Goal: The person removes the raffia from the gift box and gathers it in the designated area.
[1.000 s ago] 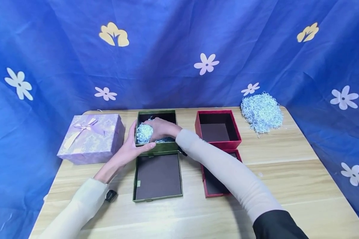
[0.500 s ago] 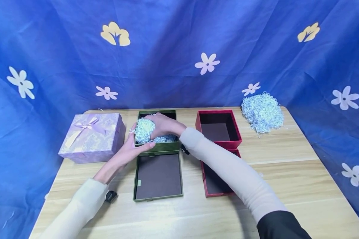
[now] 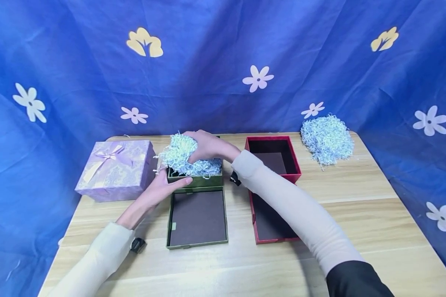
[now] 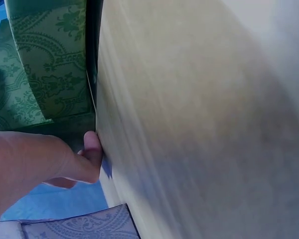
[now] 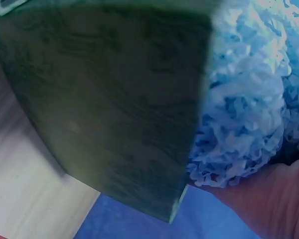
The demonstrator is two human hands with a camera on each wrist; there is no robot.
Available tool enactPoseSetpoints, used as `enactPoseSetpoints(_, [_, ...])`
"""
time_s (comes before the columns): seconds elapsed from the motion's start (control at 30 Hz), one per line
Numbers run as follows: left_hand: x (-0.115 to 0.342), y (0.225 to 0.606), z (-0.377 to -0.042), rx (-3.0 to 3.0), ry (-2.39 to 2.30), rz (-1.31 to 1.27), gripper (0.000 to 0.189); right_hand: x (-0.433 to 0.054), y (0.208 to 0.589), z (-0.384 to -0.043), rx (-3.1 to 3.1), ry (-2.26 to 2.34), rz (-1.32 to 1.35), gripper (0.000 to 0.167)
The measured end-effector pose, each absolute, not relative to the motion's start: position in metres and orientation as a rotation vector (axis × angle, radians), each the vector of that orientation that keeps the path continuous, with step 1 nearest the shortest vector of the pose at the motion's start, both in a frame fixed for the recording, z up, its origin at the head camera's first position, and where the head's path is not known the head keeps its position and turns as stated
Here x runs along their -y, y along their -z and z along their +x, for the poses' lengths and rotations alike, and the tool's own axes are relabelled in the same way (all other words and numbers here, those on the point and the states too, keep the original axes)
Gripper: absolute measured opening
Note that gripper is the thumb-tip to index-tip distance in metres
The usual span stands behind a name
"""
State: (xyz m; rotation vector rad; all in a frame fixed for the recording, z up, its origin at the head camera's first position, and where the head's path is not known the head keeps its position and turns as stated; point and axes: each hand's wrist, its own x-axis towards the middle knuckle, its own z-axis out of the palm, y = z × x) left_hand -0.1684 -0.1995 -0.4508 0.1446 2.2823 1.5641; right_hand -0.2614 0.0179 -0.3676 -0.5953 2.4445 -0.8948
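Note:
In the head view a green gift box [image 3: 197, 181] stands at the back of the table, its hinged lid [image 3: 198, 216] laid open toward me. My right hand [image 3: 208, 146] grips a clump of pale blue shredded paper [image 3: 180, 152] over the box; part of the clump rises above the rim. The right wrist view shows the shredded paper [image 5: 239, 109] bulging beside the patterned box wall [image 5: 109, 109]. My left hand [image 3: 157, 192] holds the box's front left corner, thumb across the front and fingers along the side, partly hidden. In the left wrist view the fingers [image 4: 92, 154] meet the green box [image 4: 50, 64].
A lilac gift box [image 3: 115, 169] with a ribbon bow stands left of the green one. To the right, a red box [image 3: 276, 159] has its lid [image 3: 271, 218] open. More blue shredded paper [image 3: 327, 140] is heaped at the back right. A blue curtain [image 3: 208, 62] hangs behind.
My right hand has risen and moved slightly right, lifting the shredded paper from inside the green box to above its rim. The left hand has stayed at the box corner.

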Motion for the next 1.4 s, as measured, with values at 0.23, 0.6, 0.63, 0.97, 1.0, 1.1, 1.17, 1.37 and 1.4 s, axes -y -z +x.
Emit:
enactPoseSetpoints(0.23, [0.197,0.452,-0.169,-2.310,-1.624,0.136,0.133,-0.030,0.349,-0.263,-2.466,0.976,-0.604,0.100])
enactPoseSetpoints(0.6, [0.193,0.449,-0.171,-2.365,-1.723,0.240,0.126,-0.060,0.322,-0.260,-2.377,1.205,-0.597,0.100])
enactPoseSetpoints(0.63, [0.193,0.448,-0.171,-2.368,-1.717,0.238,0.125,-0.064,0.320,-0.261,-2.382,1.209,-0.590,0.100])
enactPoseSetpoints(0.97, [0.190,0.450,-0.174,-2.346,-1.728,0.232,0.121,-0.110,0.301,-0.261,-2.401,1.359,-0.546,0.105])
enactPoseSetpoints(1.0, [0.190,0.450,-0.174,-2.343,-1.732,0.238,0.120,-0.116,0.300,-0.261,-2.408,1.369,-0.531,0.105])
enactPoseSetpoints(1.1, [0.190,0.450,-0.176,-2.345,-1.734,0.259,0.119,-0.134,0.298,-0.260,-2.393,1.441,-0.491,0.104])
enactPoseSetpoints(1.17, [0.191,0.449,-0.176,-2.358,-1.729,0.266,0.118,-0.144,0.299,-0.260,-2.388,1.475,-0.465,0.104])
enactPoseSetpoints(1.37, [0.189,0.450,-0.177,-2.376,-1.716,0.277,0.119,-0.173,0.300,-0.255,-2.423,1.497,-0.356,0.103])
enactPoseSetpoints(1.4, [0.188,0.450,-0.177,-2.375,-1.717,0.282,0.119,-0.178,0.300,-0.254,-2.423,1.509,-0.350,0.102])
